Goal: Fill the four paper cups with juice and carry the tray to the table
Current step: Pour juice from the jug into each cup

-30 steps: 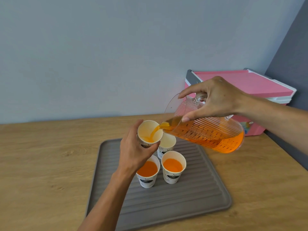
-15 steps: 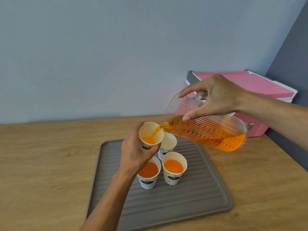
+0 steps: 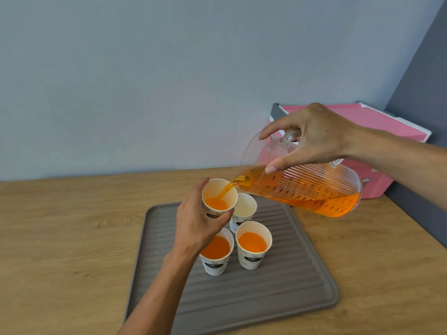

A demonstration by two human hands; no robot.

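Observation:
My left hand [image 3: 197, 223] holds a white paper cup [image 3: 219, 197] lifted above the grey ribbed tray [image 3: 254, 296]. My right hand [image 3: 312, 139] grips a clear ribbed jug [image 3: 314, 189] of orange juice, tilted left; a stream runs from its spout into the held cup, which has a little juice at the bottom. On the tray stand two cups with juice, one at front left [image 3: 216, 252], partly behind my left hand, one at front right [image 3: 252, 244]. An empty cup [image 3: 244, 209] stands behind them.
The tray lies on a wooden counter [image 3: 60, 238] against a pale blue wall. A pink box with a white-edged lid [image 3: 387, 131] sits at the back right, behind the jug. A dark grey wall panel [image 3: 425, 117] borders the counter's right side.
The juice level in the held cup has risen a little. Both hands and the jug have stayed almost in place.

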